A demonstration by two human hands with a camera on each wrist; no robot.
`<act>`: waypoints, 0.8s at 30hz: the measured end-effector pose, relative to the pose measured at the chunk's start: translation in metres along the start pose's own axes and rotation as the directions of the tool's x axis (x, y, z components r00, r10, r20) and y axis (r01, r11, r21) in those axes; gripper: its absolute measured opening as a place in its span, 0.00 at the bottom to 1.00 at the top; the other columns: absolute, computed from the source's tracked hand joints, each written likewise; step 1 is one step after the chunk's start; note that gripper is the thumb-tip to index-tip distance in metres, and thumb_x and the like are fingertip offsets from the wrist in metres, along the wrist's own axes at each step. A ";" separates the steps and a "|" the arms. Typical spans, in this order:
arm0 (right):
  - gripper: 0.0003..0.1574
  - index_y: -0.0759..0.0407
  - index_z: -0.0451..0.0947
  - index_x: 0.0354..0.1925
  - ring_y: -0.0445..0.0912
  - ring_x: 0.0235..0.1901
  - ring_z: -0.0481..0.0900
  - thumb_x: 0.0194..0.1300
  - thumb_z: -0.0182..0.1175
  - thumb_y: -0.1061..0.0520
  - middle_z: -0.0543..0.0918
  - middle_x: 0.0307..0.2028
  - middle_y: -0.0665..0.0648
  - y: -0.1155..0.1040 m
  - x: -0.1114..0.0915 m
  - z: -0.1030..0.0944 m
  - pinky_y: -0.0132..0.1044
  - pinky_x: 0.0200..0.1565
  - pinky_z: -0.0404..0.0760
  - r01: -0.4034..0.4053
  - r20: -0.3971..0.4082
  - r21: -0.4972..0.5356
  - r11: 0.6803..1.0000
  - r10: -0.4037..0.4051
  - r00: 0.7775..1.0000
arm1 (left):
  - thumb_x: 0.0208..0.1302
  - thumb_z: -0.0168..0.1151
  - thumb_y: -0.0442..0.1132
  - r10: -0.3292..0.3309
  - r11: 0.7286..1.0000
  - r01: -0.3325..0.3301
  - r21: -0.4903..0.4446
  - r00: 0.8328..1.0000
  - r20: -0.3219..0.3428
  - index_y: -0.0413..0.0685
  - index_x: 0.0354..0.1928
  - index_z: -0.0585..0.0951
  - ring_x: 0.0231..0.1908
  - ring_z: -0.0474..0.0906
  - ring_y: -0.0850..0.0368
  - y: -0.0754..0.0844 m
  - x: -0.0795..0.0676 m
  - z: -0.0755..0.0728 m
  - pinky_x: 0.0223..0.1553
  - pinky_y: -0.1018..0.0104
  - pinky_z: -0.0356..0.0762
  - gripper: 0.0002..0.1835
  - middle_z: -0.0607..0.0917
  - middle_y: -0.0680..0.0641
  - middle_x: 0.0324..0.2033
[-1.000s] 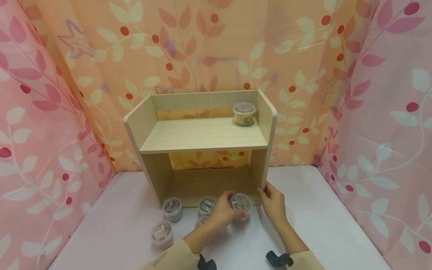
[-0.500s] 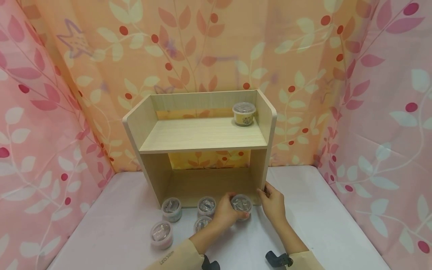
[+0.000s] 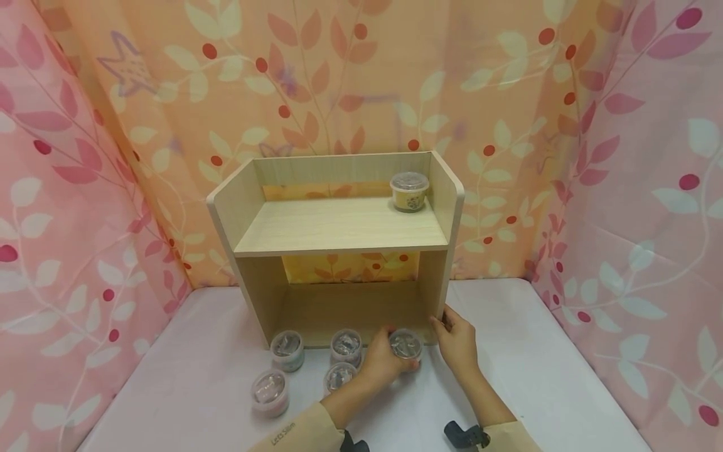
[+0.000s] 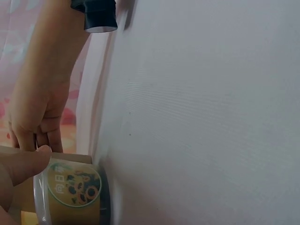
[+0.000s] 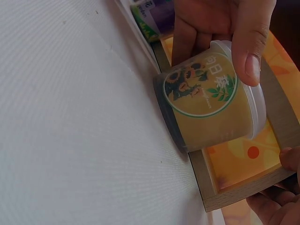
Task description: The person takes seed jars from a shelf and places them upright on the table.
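In the head view, my left hand [image 3: 381,361] grips a lidded plastic tub [image 3: 406,345] in front of the shelf's lower right corner. In the right wrist view the tub shows a yellow wall, a round sunflower label and a dark base, with the left thumb [image 5: 253,65] against its lid end. Its base is close to the white table; I cannot tell whether they touch. My right hand [image 3: 456,339] holds the front edge of the right side panel of a pale wooden two-tier shelf [image 3: 339,226]. Some of its fingers are hidden behind the panel.
A yellow tub [image 3: 409,191] stands on the upper tier at the right. Left of my left hand, several lidded tubs stand on the table before the shelf, among them a pink one [image 3: 270,393]. Patterned curtains [image 3: 361,75] enclose the table [image 3: 531,351].
My left hand and its tub have shifted slightly right and toward me, uncovering more of the tub beside the left forearm. The right hand stays on the panel.
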State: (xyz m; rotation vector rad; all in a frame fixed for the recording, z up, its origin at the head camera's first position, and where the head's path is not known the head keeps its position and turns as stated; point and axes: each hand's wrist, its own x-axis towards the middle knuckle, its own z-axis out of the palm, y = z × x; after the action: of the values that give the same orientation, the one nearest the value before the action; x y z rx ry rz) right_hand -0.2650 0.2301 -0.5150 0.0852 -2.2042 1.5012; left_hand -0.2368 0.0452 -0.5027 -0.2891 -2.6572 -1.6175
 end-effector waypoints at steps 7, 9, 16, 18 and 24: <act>0.27 0.69 0.77 0.64 0.60 0.54 0.85 0.68 0.66 0.65 0.84 0.55 0.69 0.001 -0.001 0.001 0.42 0.50 0.85 0.001 0.001 0.004 1.000 -0.001 1.000 | 0.45 0.86 0.41 -0.002 0.997 -0.001 0.072 0.999 0.047 0.32 0.69 0.67 0.63 0.73 0.34 0.005 -0.003 -0.005 0.66 0.40 0.72 0.51 0.75 0.32 0.62; 0.27 0.69 0.77 0.64 0.61 0.55 0.84 0.68 0.66 0.66 0.84 0.56 0.70 0.002 -0.001 0.002 0.42 0.51 0.85 0.002 0.002 0.000 1.000 -0.002 1.000 | 0.46 0.85 0.42 0.019 0.995 -0.026 0.100 0.997 0.069 0.32 0.70 0.66 0.65 0.71 0.33 0.009 -0.004 -0.009 0.66 0.39 0.71 0.52 0.72 0.30 0.64; 0.26 0.68 0.78 0.63 0.60 0.53 0.85 0.68 0.67 0.65 0.85 0.55 0.69 0.001 0.000 0.001 0.42 0.49 0.86 0.000 -0.008 -0.006 1.000 0.000 1.000 | 0.49 0.83 0.43 0.103 0.984 -0.120 0.130 0.987 0.127 0.36 0.75 0.63 0.67 0.70 0.35 0.040 -0.012 -0.032 0.67 0.40 0.71 0.54 0.70 0.32 0.68; 0.26 0.68 0.77 0.63 0.60 0.53 0.85 0.68 0.67 0.65 0.84 0.55 0.69 0.000 0.000 0.001 0.42 0.49 0.86 0.001 -0.005 -0.002 1.000 -0.001 1.000 | 0.51 0.83 0.44 0.126 0.983 -0.142 0.112 0.982 0.144 0.38 0.75 0.64 0.66 0.71 0.37 0.052 -0.014 -0.041 0.65 0.42 0.73 0.52 0.71 0.35 0.68; 0.27 0.66 0.77 0.64 0.60 0.54 0.85 0.69 0.67 0.63 0.84 0.56 0.68 0.001 0.000 0.000 0.42 0.49 0.86 -0.012 0.002 -0.008 1.000 0.012 1.000 | 0.56 0.80 0.47 0.180 0.983 -0.185 0.002 0.961 0.211 0.45 0.76 0.65 0.70 0.69 0.43 0.091 -0.024 -0.069 0.67 0.47 0.73 0.49 0.72 0.42 0.70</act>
State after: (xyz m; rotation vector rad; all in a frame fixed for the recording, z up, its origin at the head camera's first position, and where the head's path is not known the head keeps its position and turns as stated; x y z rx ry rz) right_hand -0.2649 0.2305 -0.5159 0.0716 -2.2159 1.4998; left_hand -0.2037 0.0213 -0.3933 -0.7206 -2.6951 -1.5813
